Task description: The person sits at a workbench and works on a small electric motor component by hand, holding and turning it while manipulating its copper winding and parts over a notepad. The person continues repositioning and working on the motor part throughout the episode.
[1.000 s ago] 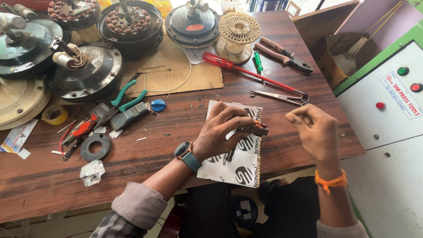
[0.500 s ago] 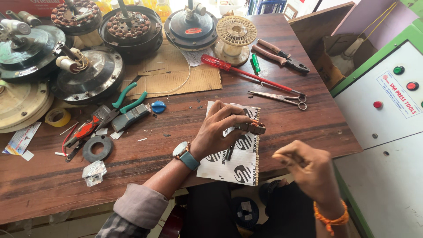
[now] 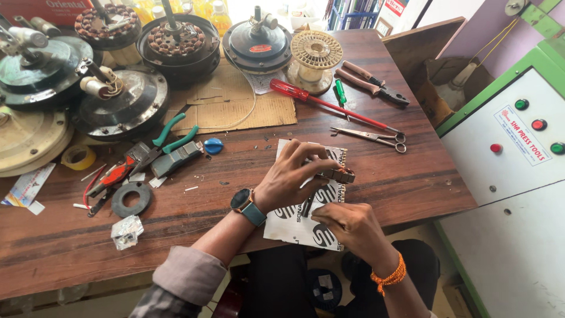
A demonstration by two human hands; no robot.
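At a cluttered wooden workbench, a person bends over a small brown metal part held at centre frame above a printed white sheet that overhangs the bench's near edge. The left hand, a blue-strapped watch at its wrist, has its fingers closed around the part, pinning it over the sheet. The right hand, an orange thread at its wrist, sits just below with fingertips pinched narrowly together; whether they hold a fine wire or a tiny piece cannot be told.

The step in hand looks like close fitting work on the part, one hand steadying, the other working at it. It calls for a firm left grip and small, exact motion from the right fingertips.

Half a second ago the right hand was lower and further right, well off the sheet; it has now come in beside the left. The left hand has hardly shifted.

Around them lie a red screwdriver and scissors at upper right of centre, green-handled pliers to the left, and fan motor housings across the upper left.
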